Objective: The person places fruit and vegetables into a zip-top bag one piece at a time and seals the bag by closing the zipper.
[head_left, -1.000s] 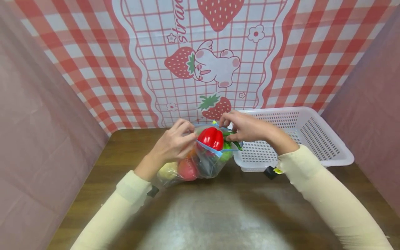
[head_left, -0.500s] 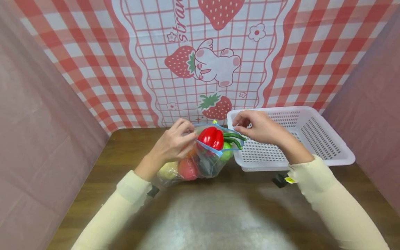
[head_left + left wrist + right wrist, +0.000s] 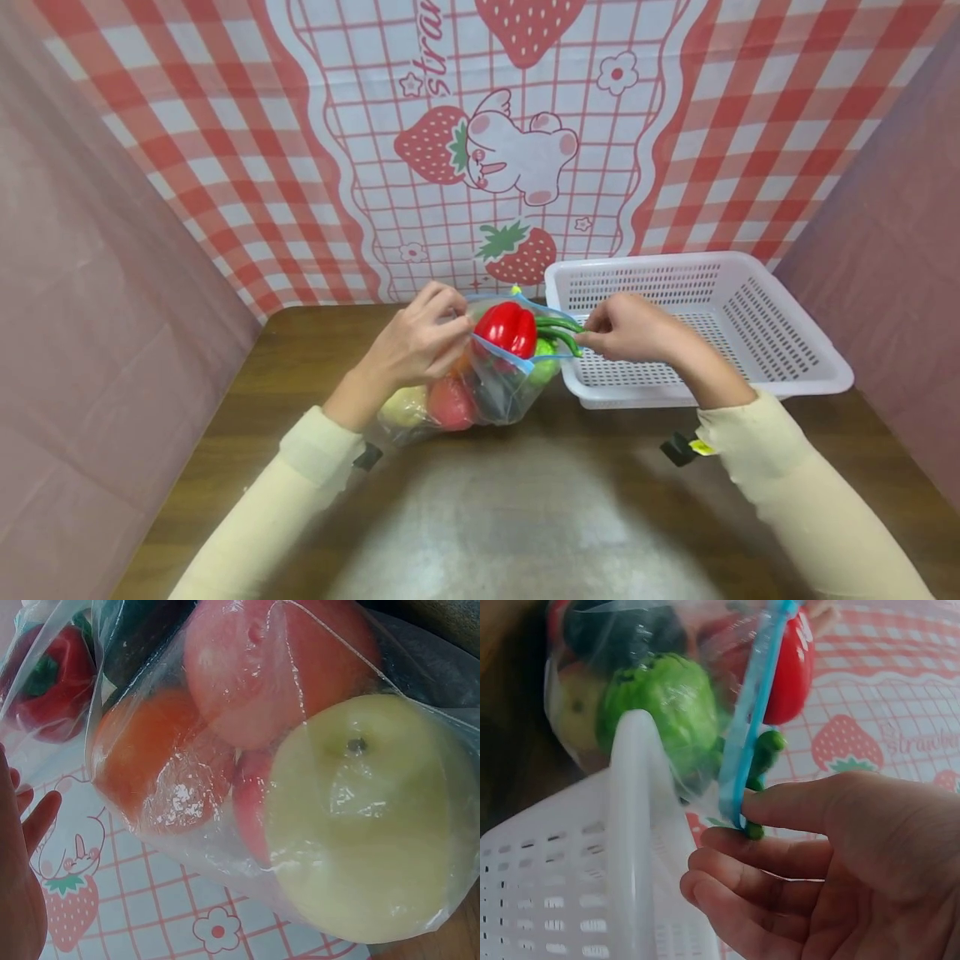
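Observation:
A clear zip bag (image 3: 501, 408) with a blue zip strip (image 3: 751, 712) stands on the table, its mouth spread. My left hand (image 3: 420, 333) grips the bag's left rim with curled fingers. My right hand (image 3: 637, 329) pinches the right end of the zip rim between thumb and forefinger, close against the green chili peppers (image 3: 561, 323). A red bell pepper (image 3: 506, 329) sits in the mouth beside those chilies, whose ends reach to the rim. Through the plastic show a pale yellow fruit (image 3: 367, 825), an orange fruit (image 3: 161, 761), a pink-red fruit (image 3: 277, 667) and a light green vegetable (image 3: 667, 709).
A white slotted basket (image 3: 817, 367) stands to the right of the bag, its left rim near the bag's mouth and beneath my right hand. Behind the wooden table (image 3: 480, 517) hangs a red-and-white checked cloth (image 3: 210, 108). Pinkish drapes (image 3: 90, 333) line both sides.
My right hand has withdrawn from the chilies inside the mouth, moved right over the basket, then come down to take the bag's right rim. My left hand has kept its grip.

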Action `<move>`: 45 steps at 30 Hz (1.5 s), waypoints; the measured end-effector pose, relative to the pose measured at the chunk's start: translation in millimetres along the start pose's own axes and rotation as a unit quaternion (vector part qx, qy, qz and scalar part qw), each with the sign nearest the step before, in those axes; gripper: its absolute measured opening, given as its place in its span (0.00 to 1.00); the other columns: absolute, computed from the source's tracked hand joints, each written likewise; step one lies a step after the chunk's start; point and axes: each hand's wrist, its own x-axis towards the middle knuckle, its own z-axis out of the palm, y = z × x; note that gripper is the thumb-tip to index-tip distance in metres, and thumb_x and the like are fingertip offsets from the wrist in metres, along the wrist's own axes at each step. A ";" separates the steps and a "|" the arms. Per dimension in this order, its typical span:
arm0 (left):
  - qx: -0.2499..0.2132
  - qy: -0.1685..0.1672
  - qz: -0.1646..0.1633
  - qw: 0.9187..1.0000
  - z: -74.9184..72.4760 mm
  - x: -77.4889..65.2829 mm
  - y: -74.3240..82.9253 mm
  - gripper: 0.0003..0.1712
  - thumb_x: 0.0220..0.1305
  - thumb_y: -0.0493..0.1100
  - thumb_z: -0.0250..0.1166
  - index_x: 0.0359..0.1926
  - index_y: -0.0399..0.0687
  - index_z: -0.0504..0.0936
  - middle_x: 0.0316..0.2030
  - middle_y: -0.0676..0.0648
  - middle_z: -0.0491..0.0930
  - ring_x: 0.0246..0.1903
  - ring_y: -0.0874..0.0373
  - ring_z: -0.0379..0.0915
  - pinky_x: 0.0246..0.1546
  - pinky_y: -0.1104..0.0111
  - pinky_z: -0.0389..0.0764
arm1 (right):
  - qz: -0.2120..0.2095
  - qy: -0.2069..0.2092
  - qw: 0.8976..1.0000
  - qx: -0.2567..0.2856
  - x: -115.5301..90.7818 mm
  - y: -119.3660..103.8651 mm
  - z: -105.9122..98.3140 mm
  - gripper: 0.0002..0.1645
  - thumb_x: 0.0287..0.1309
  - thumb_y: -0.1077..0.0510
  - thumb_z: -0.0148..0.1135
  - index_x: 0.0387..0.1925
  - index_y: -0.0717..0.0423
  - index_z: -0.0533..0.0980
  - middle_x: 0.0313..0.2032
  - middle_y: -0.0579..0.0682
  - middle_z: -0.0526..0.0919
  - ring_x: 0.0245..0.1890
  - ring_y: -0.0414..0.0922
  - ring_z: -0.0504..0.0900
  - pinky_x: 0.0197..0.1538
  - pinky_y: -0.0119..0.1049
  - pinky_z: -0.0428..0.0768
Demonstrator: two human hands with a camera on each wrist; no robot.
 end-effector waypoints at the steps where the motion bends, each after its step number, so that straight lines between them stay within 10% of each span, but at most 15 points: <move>1: 0.000 -0.001 0.000 1.000 0.2 -0.1 -0.3 0.07 0.65 0.42 0.57 0.36 0.46 0.81 0.41 0.44 0.78 0.45 0.50 0.72 0.29 0.66 0.83 | 0.001 -0.001 1.000 -0.003 1.2 -0.9 0.8 0.11 0.60 0.52 0.68 0.32 0.56 0.86 0.21 0.50 0.83 0.20 0.42 0.75 0.25 0.33 0.75; 11: -0.001 0.007 0.007 1.000 -1.1 1.9 -2.8 0.07 0.65 0.41 0.56 0.35 0.46 0.80 0.41 0.43 0.78 0.44 0.49 0.72 0.30 0.66 0.83 | 0.021 -0.023 1.000 0.006 8.8 -6.8 0.8 0.12 0.60 0.57 0.62 0.26 0.60 0.83 0.19 0.49 0.82 0.21 0.40 0.77 0.27 0.31 0.75; 19: -0.071 0.090 -0.020 0.993 -15.3 23.3 -13.0 0.07 0.61 0.39 0.55 0.31 0.42 0.77 0.40 0.40 0.75 0.42 0.46 0.69 0.42 0.58 0.76 | -0.005 0.013 0.994 0.106 15.6 -20.4 -22.5 0.12 0.62 0.59 0.62 0.29 0.64 0.83 0.21 0.51 0.83 0.23 0.41 0.79 0.29 0.33 0.82; 32: -0.174 0.279 -0.124 0.936 -57.3 40.0 -37.9 0.11 0.52 0.38 0.49 0.27 0.31 0.72 0.34 0.32 0.64 0.34 0.60 0.64 0.50 0.65 0.88 | -0.033 0.199 0.954 0.220 10.5 -98.4 -76.0 0.14 0.62 0.51 0.65 0.34 0.60 0.83 0.21 0.44 0.85 0.24 0.42 0.82 0.31 0.33 0.80; 45: -0.118 0.298 -0.109 0.941 -57.4 44.8 -12.5 0.11 0.53 0.39 0.51 0.27 0.33 0.73 0.34 0.34 0.68 0.35 0.49 0.68 0.46 0.65 0.85 | -0.059 0.216 0.939 0.263 31.4 -100.6 -74.7 0.14 0.66 0.56 0.59 0.35 0.64 0.82 0.26 0.44 0.83 0.26 0.38 0.84 0.36 0.30 0.88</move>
